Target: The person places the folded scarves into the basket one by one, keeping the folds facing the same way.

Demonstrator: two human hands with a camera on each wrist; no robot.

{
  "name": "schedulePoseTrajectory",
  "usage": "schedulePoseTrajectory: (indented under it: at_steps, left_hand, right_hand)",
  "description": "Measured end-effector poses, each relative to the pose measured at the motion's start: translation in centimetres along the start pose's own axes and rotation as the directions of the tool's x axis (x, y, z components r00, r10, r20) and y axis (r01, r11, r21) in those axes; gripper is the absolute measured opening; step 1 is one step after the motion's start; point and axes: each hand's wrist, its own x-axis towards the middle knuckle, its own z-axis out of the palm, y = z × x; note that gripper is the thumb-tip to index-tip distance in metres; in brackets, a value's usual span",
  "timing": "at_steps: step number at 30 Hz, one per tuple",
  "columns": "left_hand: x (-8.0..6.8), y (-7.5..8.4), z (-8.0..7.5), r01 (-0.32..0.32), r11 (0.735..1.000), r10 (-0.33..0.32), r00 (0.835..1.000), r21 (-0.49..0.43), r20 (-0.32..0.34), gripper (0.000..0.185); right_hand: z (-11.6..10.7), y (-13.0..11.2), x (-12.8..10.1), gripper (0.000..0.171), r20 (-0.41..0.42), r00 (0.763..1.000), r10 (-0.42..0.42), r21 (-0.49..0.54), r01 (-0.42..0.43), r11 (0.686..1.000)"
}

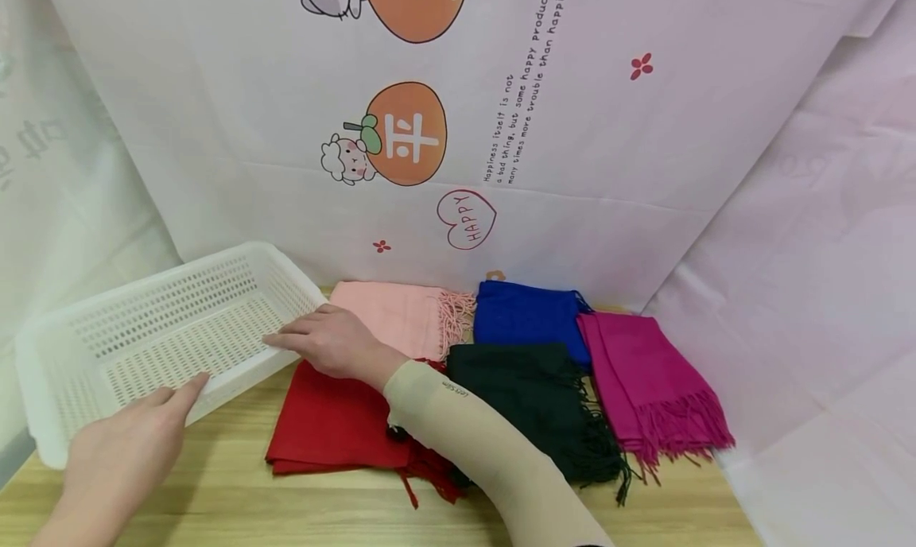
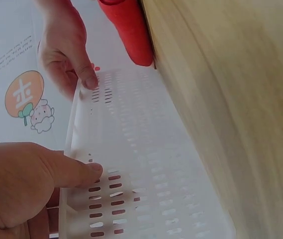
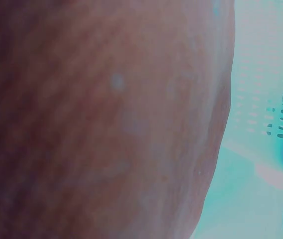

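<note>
A white perforated plastic basket (image 1: 179, 336) stands tilted at the left of the wooden table (image 1: 215, 499). My left hand (image 1: 179, 396) holds its near rim; in the left wrist view its thumb (image 2: 81, 172) presses the slotted wall of the basket (image 2: 141, 139). My right hand (image 1: 300, 339) grips the right rim, fingers laid over it and thumb (image 2: 87, 79) on the outside. Just behind the right hand lie a pink scarf (image 1: 401, 312) and a red scarf (image 1: 329, 420). The right wrist view is mostly blurred skin, with a strip of basket (image 3: 260, 114).
To the right lie folded fringed scarves: blue (image 1: 529, 312), black (image 1: 529, 396), magenta (image 1: 644, 380). A printed white cloth (image 1: 572, 133) hangs behind and drapes along the right side. My beige-sleeved right forearm (image 1: 472, 436) crosses over the red scarf.
</note>
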Motion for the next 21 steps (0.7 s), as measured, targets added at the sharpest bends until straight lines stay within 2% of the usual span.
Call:
schedulePoseTrajectory:
  at_steps: [4,15,21]
  left_hand:
    - [0.0,-0.1,-0.2,0.002,1.0,-0.002,1.0,0.005,0.028,0.068]
    - [-0.5,-0.5,-0.5,0.003,1.0,-0.003,0.999,0.008,0.038,0.071]
    - [-0.8,-1.0,-0.6,0.002,1.0,-0.002,1.0,0.016,0.031,0.069]
  right_hand:
    - [-0.1,-0.1,-0.2,0.047,0.005,1.0,-0.003,-0.003,0.003,1.0]
    - [-0.7,-1.0,-0.6,0.049,0.015,1.0,-0.015,-0.004,0.015,1.0]
    - [-1.0,-1.7,-0.9,0.048,-0.007,1.0,-0.023,-0.059,0.023,0.998]
